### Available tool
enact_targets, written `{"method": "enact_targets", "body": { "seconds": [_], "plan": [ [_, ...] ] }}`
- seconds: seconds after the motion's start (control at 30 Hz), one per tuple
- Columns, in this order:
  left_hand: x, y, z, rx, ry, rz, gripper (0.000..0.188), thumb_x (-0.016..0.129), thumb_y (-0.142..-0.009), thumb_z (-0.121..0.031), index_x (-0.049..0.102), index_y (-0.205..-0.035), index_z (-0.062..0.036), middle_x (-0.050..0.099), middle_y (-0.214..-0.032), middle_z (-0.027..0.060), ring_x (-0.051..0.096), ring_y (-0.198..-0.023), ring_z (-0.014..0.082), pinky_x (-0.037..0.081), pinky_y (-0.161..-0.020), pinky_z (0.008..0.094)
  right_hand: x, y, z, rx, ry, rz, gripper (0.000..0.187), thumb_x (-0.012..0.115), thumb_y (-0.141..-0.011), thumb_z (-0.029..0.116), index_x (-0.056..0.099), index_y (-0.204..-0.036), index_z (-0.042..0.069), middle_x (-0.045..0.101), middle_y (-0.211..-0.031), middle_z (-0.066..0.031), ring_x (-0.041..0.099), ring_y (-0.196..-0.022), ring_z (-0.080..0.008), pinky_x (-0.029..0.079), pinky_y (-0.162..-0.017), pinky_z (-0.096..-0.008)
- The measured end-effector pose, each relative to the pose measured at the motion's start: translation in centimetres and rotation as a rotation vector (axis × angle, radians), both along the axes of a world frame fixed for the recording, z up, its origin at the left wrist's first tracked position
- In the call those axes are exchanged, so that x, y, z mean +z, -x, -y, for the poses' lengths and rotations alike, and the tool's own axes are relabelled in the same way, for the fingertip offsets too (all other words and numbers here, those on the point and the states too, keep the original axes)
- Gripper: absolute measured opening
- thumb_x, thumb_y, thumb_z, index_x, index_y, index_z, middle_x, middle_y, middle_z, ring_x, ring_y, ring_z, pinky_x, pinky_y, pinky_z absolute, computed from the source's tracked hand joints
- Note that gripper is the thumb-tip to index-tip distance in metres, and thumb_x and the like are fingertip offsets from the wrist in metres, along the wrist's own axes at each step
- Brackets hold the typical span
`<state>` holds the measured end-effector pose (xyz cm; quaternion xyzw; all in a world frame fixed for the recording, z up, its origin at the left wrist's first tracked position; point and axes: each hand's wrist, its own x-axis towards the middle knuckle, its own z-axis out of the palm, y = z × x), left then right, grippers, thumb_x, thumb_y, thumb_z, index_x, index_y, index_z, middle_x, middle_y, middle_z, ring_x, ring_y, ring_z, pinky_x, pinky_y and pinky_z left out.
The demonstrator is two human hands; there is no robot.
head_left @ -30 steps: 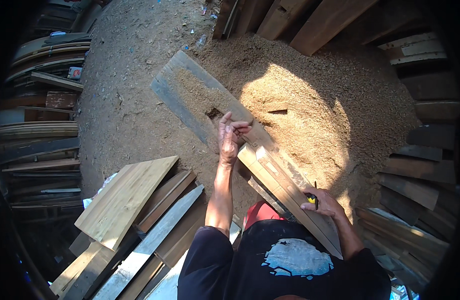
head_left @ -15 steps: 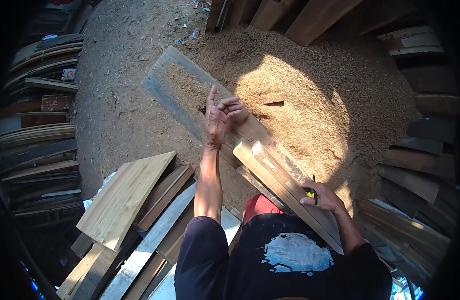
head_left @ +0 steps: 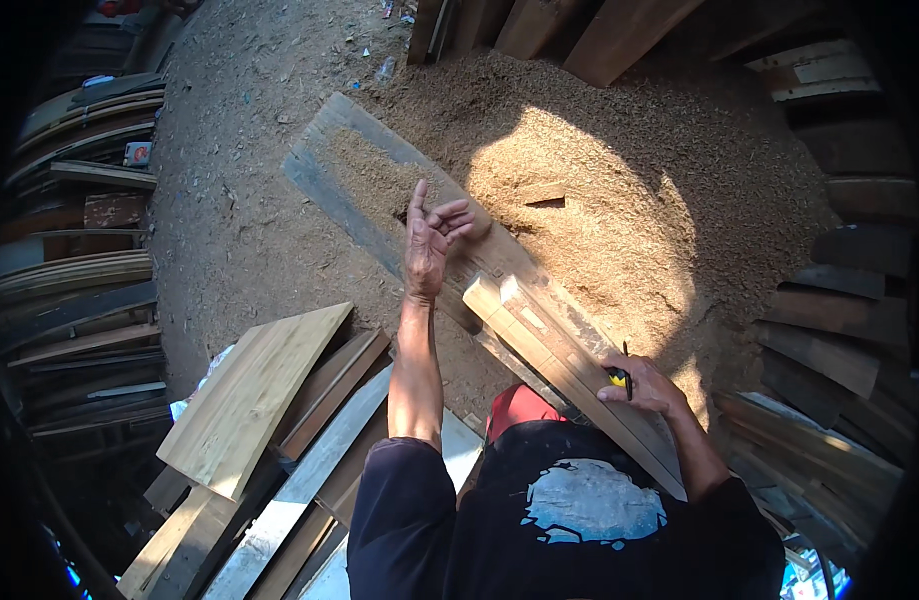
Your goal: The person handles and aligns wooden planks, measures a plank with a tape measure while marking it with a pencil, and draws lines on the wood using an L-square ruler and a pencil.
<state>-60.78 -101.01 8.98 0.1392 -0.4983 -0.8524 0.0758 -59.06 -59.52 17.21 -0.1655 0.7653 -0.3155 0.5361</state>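
Note:
My left hand point(head_left: 436, 240) is raised over a long weathered plank point(head_left: 329, 195), palm up and empty. Its index finger points away from me while the other fingers are loosely bent and apart. Lying along the plank's near end are notched wooden beams point(head_left: 549, 355), set side by side and reaching back towards my body. At their right edge, my right hand point(head_left: 654, 390) is closed around a small yellow-and-black tape measure point(head_left: 618, 377), partly hidden by the fingers. A thin black pen point(head_left: 627, 380) sticks up from the same grip.
A sunlit heap of wood shavings point(head_left: 579, 250) spreads beyond the beams, with a small wood offcut point(head_left: 542, 194) on it. Stacked boards point(head_left: 259, 390) lie at the near left. More timber piles point(head_left: 79, 260) line the far left side, and others point(head_left: 849, 300) the right.
My left hand has shifted slightly left and towards me, its fingers spreading a little more. My right hand stays by the beams with the same grip.

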Motion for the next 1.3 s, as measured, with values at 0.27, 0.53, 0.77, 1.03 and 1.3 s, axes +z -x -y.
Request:
{"method": "enact_targets", "body": {
  "seconds": [0.27, 0.53, 0.77, 1.03, 1.3],
  "plan": [
    [-1.1, -0.7, -2.4, 0.004, -0.034, 0.041, 0.088, 0.048, -0.099, -0.063, 0.012, -0.16, -0.0104, 0.062, -0.125, 0.0215, 0.066, -0.107, 0.0295, 0.051, -0.099, 0.0407, -0.4, -0.5, -0.3, 0.002, 0.007, -0.033, 0.073, 0.079, -0.077, 0.056, 0.065, -0.125, 0.002, 0.07, -0.112, -0.0206, 0.066, -0.107, -0.0373, 0.051, -0.093, -0.0442],
    [-0.4, -4.8, -2.3, 0.334, 0.238, 0.135, 0.068, 0.047, -0.104, -0.049, 0.032, -0.151, -0.0022, 0.065, -0.123, 0.0188, 0.064, -0.107, 0.0247, 0.048, -0.1, 0.0404, 0.2, -0.6, 0.1, -0.027, -0.006, -0.013, 0.072, 0.079, -0.076, 0.056, 0.065, -0.123, 0.003, 0.07, -0.106, -0.0202, 0.067, -0.104, -0.0364, 0.052, -0.09, -0.0445],
    [2.4, -8.3, -7.2, -0.053, 0.787, 0.33, 0.094, 0.082, -0.078, -0.03, 0.029, -0.149, 0.0027, 0.05, -0.141, 0.0233, 0.05, -0.13, 0.0328, 0.04, -0.11, 0.0447, 2.5, 0.1, 1.2, -0.025, -0.117, 0.006, 0.068, 0.08, -0.075, 0.053, 0.064, -0.117, 0.002, 0.068, -0.094, -0.0204, 0.067, -0.093, -0.0371, 0.051, -0.082, -0.0459],
    [8.1, -6.9, -11.6, 0.153, 1.436, 0.093, 0.088, 0.08, -0.077, -0.02, 0.033, -0.149, -0.001, 0.035, -0.15, 0.0305, 0.035, -0.136, 0.0508, 0.027, -0.114, 0.0586, 4.5, -2.9, -0.9, -0.016, -0.221, -0.204, 0.067, 0.08, -0.076, 0.05, 0.064, -0.119, 0.002, 0.068, -0.095, -0.0241, 0.066, -0.096, -0.0395, 0.051, -0.085, -0.0477],
    [6.7, -10.4, -24.4, -0.974, 1.473, -0.469, 0.053, 0.07, -0.081, -0.03, 0.053, -0.124, -0.0046, 0.055, -0.122, 0.017, 0.046, -0.124, 0.0367, 0.032, -0.11, 0.0516, 4.7, -5.9, -5.4, -0.108, -0.472, -0.228, 0.056, 0.079, -0.078, 0.044, 0.064, -0.114, 0.002, 0.069, -0.098, -0.0219, 0.066, -0.099, -0.0371, 0.051, -0.084, -0.0457]
  ]
}}
